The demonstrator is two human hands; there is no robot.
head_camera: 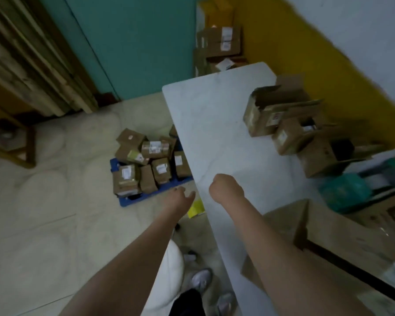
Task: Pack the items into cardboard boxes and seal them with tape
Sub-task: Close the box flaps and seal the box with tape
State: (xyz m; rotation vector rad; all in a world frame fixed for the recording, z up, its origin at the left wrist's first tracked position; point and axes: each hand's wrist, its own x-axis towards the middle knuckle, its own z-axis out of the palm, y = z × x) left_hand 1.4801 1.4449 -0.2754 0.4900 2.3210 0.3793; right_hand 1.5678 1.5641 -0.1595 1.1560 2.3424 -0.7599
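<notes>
My left hand (180, 198) hangs over the floor beside the white table (214, 124), fingers loosely curled, holding nothing. My right hand (226, 188) hovers over the table's near edge, its fingers bent under and out of sight from here; nothing shows in it. Several open cardboard boxes (290, 124) lie tumbled along the table's right side. A large cardboard box (328, 238) lies on the table at the near right. A pile of sealed, labelled boxes (146, 160) sits on a blue pallet (123, 199) on the floor to the left.
More stacked boxes (221, 42) stand past the table's far end against the yellow wall. A green bag (344, 190) lies at the right. A yellow sheet (195, 208) lies on the floor by the table. A wooden frame (21, 149) stands at the far left.
</notes>
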